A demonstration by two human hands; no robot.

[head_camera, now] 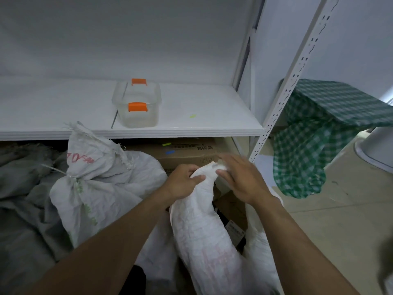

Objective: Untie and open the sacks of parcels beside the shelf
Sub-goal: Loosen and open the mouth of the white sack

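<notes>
White sack (204, 220): your left grip (185, 182) squeezes its neck; hold firm, loosen the top with your open right grip (240, 179).

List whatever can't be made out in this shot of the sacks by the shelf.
All in the head view:
1. Any tie on the neck of the white sack: covered by the left hand and right hand.
2. The right hand's grip: motion blur.
3. The carton: print too small, top hidden by the shelf board.
4. Whatever the checked cloth covers.
5. The dark shape at bottom right: blurred, cut off by the edge.
</notes>
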